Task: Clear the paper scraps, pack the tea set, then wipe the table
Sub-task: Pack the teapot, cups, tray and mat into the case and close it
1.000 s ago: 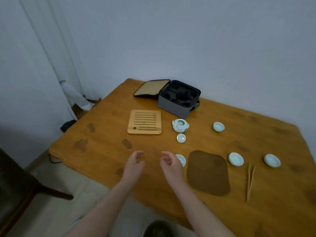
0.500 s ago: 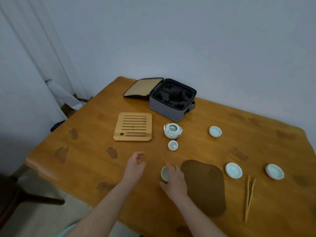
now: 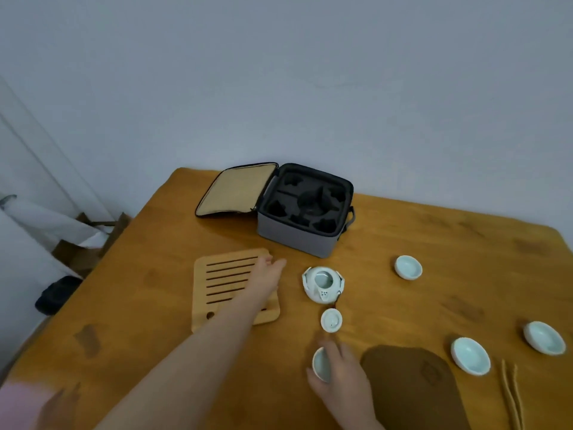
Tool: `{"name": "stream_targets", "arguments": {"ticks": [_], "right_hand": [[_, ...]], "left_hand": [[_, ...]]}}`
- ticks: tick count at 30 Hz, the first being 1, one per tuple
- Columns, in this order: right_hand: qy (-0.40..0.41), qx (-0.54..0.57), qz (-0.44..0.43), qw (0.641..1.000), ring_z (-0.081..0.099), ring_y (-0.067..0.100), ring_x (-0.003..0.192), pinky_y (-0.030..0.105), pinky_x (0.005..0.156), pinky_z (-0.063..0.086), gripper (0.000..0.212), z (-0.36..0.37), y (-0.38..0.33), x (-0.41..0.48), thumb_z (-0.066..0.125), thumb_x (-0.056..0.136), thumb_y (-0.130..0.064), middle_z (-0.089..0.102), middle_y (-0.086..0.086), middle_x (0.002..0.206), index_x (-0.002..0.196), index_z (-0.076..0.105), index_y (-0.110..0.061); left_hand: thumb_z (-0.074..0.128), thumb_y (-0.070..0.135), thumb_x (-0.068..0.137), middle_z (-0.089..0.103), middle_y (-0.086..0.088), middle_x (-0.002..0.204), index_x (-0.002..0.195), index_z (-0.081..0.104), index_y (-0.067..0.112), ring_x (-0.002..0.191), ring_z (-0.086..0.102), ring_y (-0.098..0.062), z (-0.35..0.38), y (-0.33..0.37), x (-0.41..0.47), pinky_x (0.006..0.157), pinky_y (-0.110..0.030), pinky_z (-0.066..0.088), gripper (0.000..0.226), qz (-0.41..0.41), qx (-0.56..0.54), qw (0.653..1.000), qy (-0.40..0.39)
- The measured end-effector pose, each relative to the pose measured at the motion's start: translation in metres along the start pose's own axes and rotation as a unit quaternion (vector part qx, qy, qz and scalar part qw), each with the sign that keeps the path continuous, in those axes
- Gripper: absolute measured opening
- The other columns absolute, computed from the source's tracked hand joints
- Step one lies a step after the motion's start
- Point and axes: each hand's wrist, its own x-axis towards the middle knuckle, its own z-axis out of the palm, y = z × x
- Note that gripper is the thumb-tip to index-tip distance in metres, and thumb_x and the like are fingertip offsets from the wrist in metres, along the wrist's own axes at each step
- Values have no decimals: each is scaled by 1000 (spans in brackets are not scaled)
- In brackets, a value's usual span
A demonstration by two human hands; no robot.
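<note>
My right hand [image 3: 341,378] grips a small pale-blue teacup [image 3: 321,365] near the table's front edge, left of the brown cloth [image 3: 412,386]. With fingers straight, my left hand [image 3: 268,274] reaches out over the far right part of the slatted bamboo tray [image 3: 217,290]. A lidless white teapot [image 3: 323,283] stands right of the tray, its lid [image 3: 331,319] lying just in front of it. Behind them the grey carry case [image 3: 305,234] lies open, showing black foam slots. Three more teacups sit to the right: one far [image 3: 408,267], one near [image 3: 470,355], one at the edge [image 3: 544,337].
Bamboo tongs [image 3: 511,395] lie at the front right beside the cloth. The wooden table [image 3: 139,305] bears dark stain marks. To the left, off the table, stand a cardboard box [image 3: 83,252] and a dark object on the floor. A white wall is close behind.
My left hand has stretched forward from the front edge to over the bamboo tray. My right hand has closed round the near teacup and keeps hold of it. The view has moved closer.
</note>
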Motion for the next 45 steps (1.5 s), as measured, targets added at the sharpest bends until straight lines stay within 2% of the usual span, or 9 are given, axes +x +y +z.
{"name": "stream_targets", "arguments": {"ticks": [6,10,17,20,27,31,34,38,45], "right_hand": [[94,13,-1,995,63,11,73,13,51,39,59,-5,-27,19,47,74,-73,56,-13,105,115,59,-32],[116,17,-1,993,61,11,73,10,48,34,60,-18,-38,31,45,78,-73,51,-10,107,115,61,-29],[148,26,-17,989,52,6,77,12,53,35,62,-43,-49,58,45,81,-68,46,-11,110,125,57,-26],[145,32,-19,989,55,11,80,21,56,45,57,-51,-52,65,54,84,-63,47,-8,112,126,55,-24],[162,35,-27,986,56,13,78,19,52,37,52,-62,-59,69,60,85,-59,47,-7,111,124,56,-24],[166,39,-35,985,59,15,89,25,60,45,61,-66,-62,66,59,86,-59,48,-7,117,134,50,-22],[163,43,-32,985,58,13,91,25,62,47,64,-68,-66,65,59,86,-60,47,-7,116,135,47,-21],[169,71,-31,983,55,13,94,26,69,48,63,-70,-69,71,63,85,-56,47,-6,117,134,47,-19],[188,117,-33,975,51,16,110,28,88,48,69,-73,-76,106,71,84,-44,43,0,128,140,44,-14]], "left_hand": [[66,52,84,42,-15,144,154,0,25,94,62,-28,15,58,59,57,-34,56,99,-49,-71,995,-50],[68,50,83,51,-19,134,152,-2,20,75,66,-27,29,72,78,53,-33,57,103,-99,-93,991,2],[61,28,92,53,-25,129,149,-23,19,68,68,-29,36,68,93,59,-34,59,101,-98,-87,991,37],[55,23,95,48,-27,134,151,-16,16,65,68,-29,29,63,89,54,-32,59,91,-82,-66,994,34],[44,13,100,54,-30,110,141,15,10,58,62,-33,-11,50,57,34,-30,51,50,-79,-37,995,54],[46,12,99,49,-27,119,134,24,8,64,62,-35,-38,38,46,50,-42,58,41,-23,64,996,55],[47,11,98,45,-26,126,129,29,8,92,60,-42,-57,31,40,65,-51,58,36,-5,110,992,61],[44,12,100,45,-25,131,133,30,2,112,52,-41,-76,24,37,55,-34,48,38,16,211,975,64],[48,21,98,53,-21,117,117,37,13,87,65,-33,-98,13,45,60,-42,60,24,42,177,983,34]]}}
